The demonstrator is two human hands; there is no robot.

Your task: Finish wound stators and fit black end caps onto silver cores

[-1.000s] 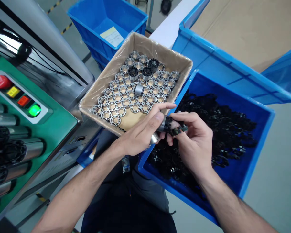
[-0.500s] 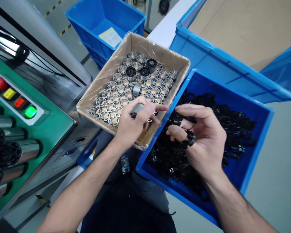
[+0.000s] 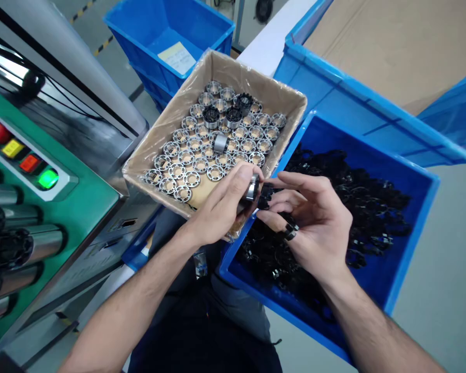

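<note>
My left hand is closed around a silver metal ring, whose open end faces right. My right hand pinches a black plastic ring with teeth, close to that metal ring; I cannot tell whether the two touch. Another small black piece sits at the base of my right thumb. Below my left hand stands a plastic-lined cardboard box with several metal rings in rows. Some of them carry black toothed rings, and one metal ring lies on its side.
A blue bin under my right hand holds a heap of black plastic parts. Left is a green machine top with lit buttons and metal cylinders. More blue bins stand behind.
My left hand has moved right and turned the metal ring toward my right hand. The black ring in my right fingers has come left, up to the metal ring.
</note>
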